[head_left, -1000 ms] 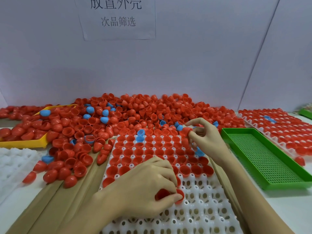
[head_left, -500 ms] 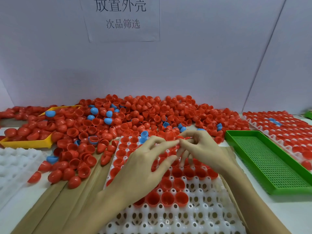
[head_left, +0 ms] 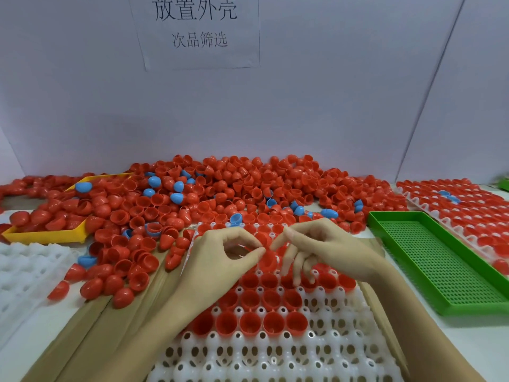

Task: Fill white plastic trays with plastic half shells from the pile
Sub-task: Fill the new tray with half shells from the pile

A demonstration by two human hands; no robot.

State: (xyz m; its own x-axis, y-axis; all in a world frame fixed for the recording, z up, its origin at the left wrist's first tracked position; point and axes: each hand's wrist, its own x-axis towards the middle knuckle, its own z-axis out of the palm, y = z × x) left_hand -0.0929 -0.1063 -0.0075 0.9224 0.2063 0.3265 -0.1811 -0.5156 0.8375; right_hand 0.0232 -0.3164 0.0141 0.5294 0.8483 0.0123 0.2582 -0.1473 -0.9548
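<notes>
Two bare forearms enter from the lower edge, each ending in an ungloved hand: left hand (head_left: 220,255), right hand (head_left: 327,249). No sleeves, rings, watch or bracelets are visible; fingernails short.

A work table in a small factory where plastic parts get sorted.

A huge pile of red half shells (head_left: 248,188), with a few blue ones mixed in, covers the back of the table. There are far too many for a home. White trays with rows of little cups (head_left: 275,354) sit in front, made to hold one shell in each cup. One more tray on the right (head_left: 468,213) is already full of red shells. A green bin with holes (head_left: 440,260) and a yellow bin (head_left: 41,235) are there for sorting. A paper sign with printed Chinese words (head_left: 195,26) is stuck on the plain grey wall (head_left: 330,106), like a label for this work spot.
</notes>
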